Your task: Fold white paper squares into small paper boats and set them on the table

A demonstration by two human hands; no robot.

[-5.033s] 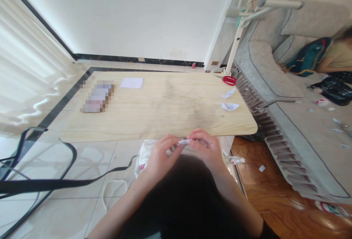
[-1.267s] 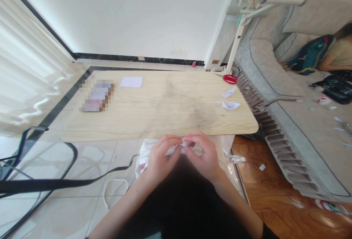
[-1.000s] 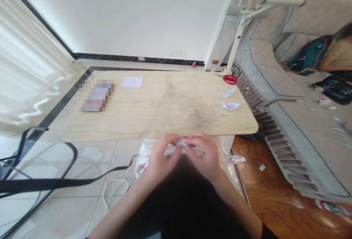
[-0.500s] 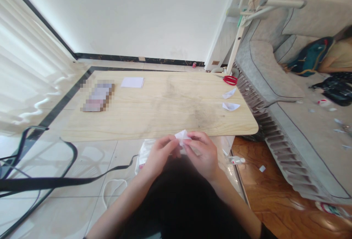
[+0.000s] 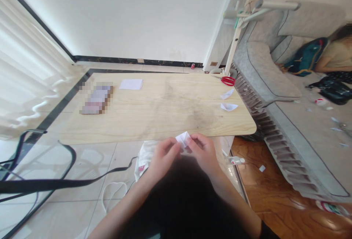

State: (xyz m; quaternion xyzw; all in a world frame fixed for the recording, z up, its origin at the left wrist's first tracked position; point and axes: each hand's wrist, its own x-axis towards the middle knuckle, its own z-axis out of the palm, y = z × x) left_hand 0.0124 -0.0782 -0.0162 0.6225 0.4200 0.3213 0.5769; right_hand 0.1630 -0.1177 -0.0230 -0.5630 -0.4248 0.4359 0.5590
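Between my two hands, just off the near edge of the wooden table [image 5: 132,121], is a small folded piece of white paper [image 5: 182,138] with creases across its face. My left hand [image 5: 166,154] pinches its left side between thumb and fingers. The thumb of my right hand [image 5: 203,152] presses on the paper's right side, its fingers curled behind. Two folded paper boats, a nearer one [image 5: 229,107] and a farther one [image 5: 227,94], lie at the table's right end. Beyond them are red-handled scissors [image 5: 228,81]. A stack of white paper [image 5: 131,84] rests at the back left.
A pixelated block-like object [image 5: 96,99] lies on the table's left. A grey sofa [image 5: 286,81] stands to the right, where a person [image 5: 335,53] sits beside a teal backpack [image 5: 309,57]. Black straps [image 5: 82,184] stretch across at the lower left. A white bottle [image 5: 237,160] lies on the floor.
The folded paper has been turned and now shows a flatter, squarer face toward me. My right thumb has shifted onto its right side. The view has tilted slightly.
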